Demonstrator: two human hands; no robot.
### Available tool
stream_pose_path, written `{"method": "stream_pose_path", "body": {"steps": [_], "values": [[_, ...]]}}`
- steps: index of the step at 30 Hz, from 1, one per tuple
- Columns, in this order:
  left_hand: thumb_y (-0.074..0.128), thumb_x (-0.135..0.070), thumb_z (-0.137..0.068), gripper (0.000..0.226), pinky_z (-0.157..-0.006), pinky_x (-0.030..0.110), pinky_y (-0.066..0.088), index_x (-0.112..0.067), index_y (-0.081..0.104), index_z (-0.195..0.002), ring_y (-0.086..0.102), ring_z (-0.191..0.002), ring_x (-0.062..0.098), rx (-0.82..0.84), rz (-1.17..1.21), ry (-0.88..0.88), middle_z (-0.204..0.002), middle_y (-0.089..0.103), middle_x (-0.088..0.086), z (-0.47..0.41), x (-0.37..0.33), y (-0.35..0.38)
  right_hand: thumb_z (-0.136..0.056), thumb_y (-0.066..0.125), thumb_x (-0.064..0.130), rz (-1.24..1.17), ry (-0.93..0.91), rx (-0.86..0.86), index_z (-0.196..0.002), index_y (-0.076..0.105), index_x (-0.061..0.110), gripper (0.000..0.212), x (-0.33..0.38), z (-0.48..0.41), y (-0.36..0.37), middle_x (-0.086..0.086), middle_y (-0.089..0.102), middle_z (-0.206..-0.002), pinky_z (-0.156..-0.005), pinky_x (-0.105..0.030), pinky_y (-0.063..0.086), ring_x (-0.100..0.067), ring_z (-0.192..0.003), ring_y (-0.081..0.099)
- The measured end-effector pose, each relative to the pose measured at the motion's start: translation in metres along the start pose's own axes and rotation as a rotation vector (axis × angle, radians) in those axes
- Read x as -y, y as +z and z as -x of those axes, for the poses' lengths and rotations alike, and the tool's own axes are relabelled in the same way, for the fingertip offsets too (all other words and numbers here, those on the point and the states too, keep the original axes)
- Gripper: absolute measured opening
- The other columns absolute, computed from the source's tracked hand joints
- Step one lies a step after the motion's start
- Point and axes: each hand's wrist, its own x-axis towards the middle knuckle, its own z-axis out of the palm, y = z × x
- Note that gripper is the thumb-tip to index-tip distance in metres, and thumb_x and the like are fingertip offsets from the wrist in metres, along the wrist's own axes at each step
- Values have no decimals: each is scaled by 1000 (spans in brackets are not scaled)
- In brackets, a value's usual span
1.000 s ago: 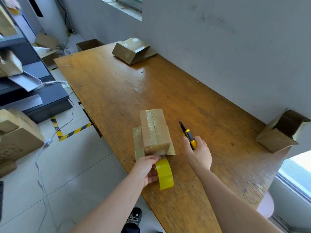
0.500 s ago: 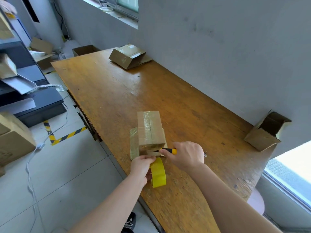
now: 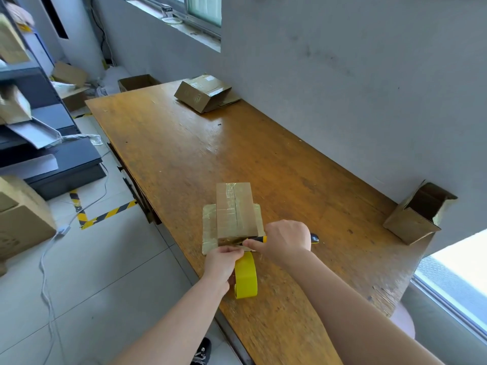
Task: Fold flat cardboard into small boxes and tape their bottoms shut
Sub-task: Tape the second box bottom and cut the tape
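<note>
A small cardboard box (image 3: 234, 212) stands bottom-up on the wooden table (image 3: 184, 159), with clear tape along its seam and its flaps spread flat under it. My left hand (image 3: 221, 262) grips a yellow tape roll (image 3: 246, 276) just in front of the box, at the table's near edge. My right hand (image 3: 286, 239) grips a yellow and black utility knife (image 3: 263, 239), its blade end lying against the box's near lower edge where the tape runs from the roll.
A taped box (image 3: 203, 93) lies at the table's far end by the wall. An open box (image 3: 419, 214) lies on its side at the right against the wall. Shelves (image 3: 31, 122) and cartons (image 3: 21, 219) stand on the floor to the left.
My right hand swung the knife from beside the box, blade pointing away, across to the box's near edge at the tape. My left hand kept holding the roll.
</note>
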Motion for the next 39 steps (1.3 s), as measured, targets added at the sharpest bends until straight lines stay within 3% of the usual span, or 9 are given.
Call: {"method": "stream_pose_path", "body": {"steps": [4, 8, 11, 13, 21, 24, 27, 32, 39], "values": [[75, -10, -81, 10, -80, 43, 51, -12, 69, -73, 62, -87, 30, -22, 10, 2, -87, 67, 12, -5, -1, -1, -76, 36, 86, 51, 6, 12, -56, 52, 18, 72, 7, -7, -7, 4, 53, -52, -42, -28, 28, -14, -46, 49], [74, -7, -81, 7, -77, 37, 50, -12, 72, -77, 62, -89, 27, 15, -69, 34, -90, 68, 11, -4, 0, 0, -87, 55, 59, 107, 1, 159, -62, 51, 17, 50, 3, -9, 0, 2, 57, -63, -55, -32, 35, -16, -55, 48], [73, -8, -82, 10, -79, 38, 52, -11, 74, -73, 63, -90, 29, 18, -96, 41, -91, 70, 14, -6, -3, -6, -79, 45, 79, -41, 116, 225, -61, 50, 20, 62, -8, 4, 27, 5, 51, -58, -54, -30, 36, -15, -53, 48], [73, -9, -82, 9, -91, 45, 51, -11, 74, -73, 62, -97, 32, 14, -107, 26, -94, 70, 13, -8, -6, -9, -75, 36, 86, -123, 184, 192, -64, 48, 19, 69, -16, 15, 46, 6, 49, -59, -56, -31, 36, -16, -57, 49], [75, -12, -81, 10, -99, 49, 46, -13, 73, -71, 61, -102, 31, 42, -181, 6, -97, 70, 11, -8, -9, -10, -83, 45, 74, -269, 304, 241, -112, 54, 22, 60, -29, 30, 85, -1, 62, -113, -80, -33, 44, -22, -108, 54], [76, -11, -80, 10, -92, 44, 50, -13, 73, -70, 63, -97, 30, 37, -191, 18, -93, 71, 11, -8, -11, -9, -80, 46, 76, -455, 234, -53, -136, 44, 20, 79, -20, 24, 69, -2, 51, -133, -97, -38, 42, -24, -125, 44], [75, -13, -82, 1, -78, 38, 53, -12, 75, -82, 66, -92, 30, 48, -186, 13, -94, 72, 13, -6, -13, -9, -77, 49, 73, -591, -13, -375, -145, 36, 19, 88, -4, 8, 38, -9, 41, -147, -105, -44, 39, -29, -134, 37], [74, -13, -82, 9, -71, 34, 52, -11, 73, -90, 65, -92, 31, 65, -188, -28, -97, 70, 14, -1, -16, -11, -82, 62, 58, -427, -199, -195, -151, 24, 26, 85, 12, -15, 23, -8, 19, -160, -115, -41, 24, -27, -145, 20], [72, -9, -83, 6, -62, 28, 46, -13, 70, -80, 62, -77, 19, 132, -268, -28, -82, 69, 4, 4, -20, -16, -79, 63, 60, -319, -133, -172, -142, 33, 25, 78, 24, -24, 31, -7, 30, -151, -103, -39, 35, -28, -127, 42]]}}
